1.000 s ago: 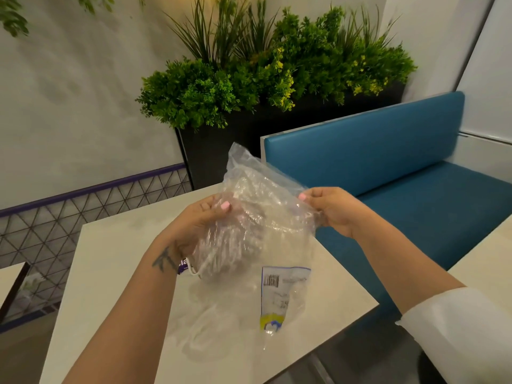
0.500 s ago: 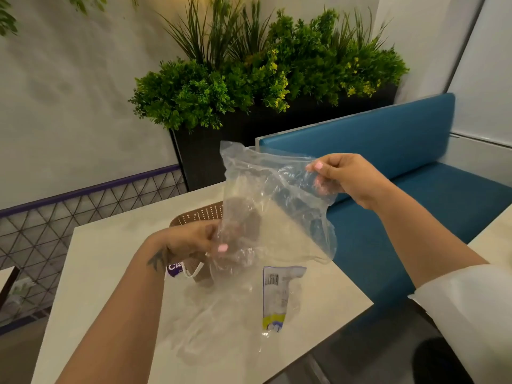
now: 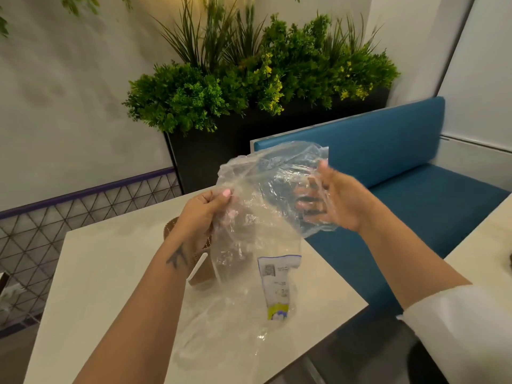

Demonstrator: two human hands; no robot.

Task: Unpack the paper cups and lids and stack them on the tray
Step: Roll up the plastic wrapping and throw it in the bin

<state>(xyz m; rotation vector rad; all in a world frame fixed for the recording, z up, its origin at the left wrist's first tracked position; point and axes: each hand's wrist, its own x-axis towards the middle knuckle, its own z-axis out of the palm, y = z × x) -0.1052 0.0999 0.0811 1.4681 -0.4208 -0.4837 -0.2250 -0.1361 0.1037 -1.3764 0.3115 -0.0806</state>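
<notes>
A: What are the fingers doing?

B: The left hand (image 3: pixel 202 214) has thumb and fingers curled, pinching one edge of a thin, crinkled clear plastic bag (image 3: pixel 266 195). The right hand (image 3: pixel 329 200) is spread, fingers (image 3: pixel 307 203) straight and pushed inside the bag's mouth; they show blurred through the film.

A: And the bag itself?

B: Limp, wrinkled and glossy, held up above the table. I cannot make out any lids inside it.

A: Where are the cups?

B: Behind the left wrist stands something brown, a paper cup stack (image 3: pixel 203 270) with a white rim, partly hidden by film and arm. It seems to sit on a brown woven tray (image 3: pixel 170 231), of which only a curved, perforated edge shows.

A: What lies around?

B: A second flat clear plastic sleeve with a white, blue and yellow printed label (image 3: pixel 277 289) on the smooth pale square tabletop (image 3: pixel 91 273). Beyond, a teal padded bench (image 3: pixel 388 151) and a black rectangular planter of bushy green foliage (image 3: pixel 249 79).
</notes>
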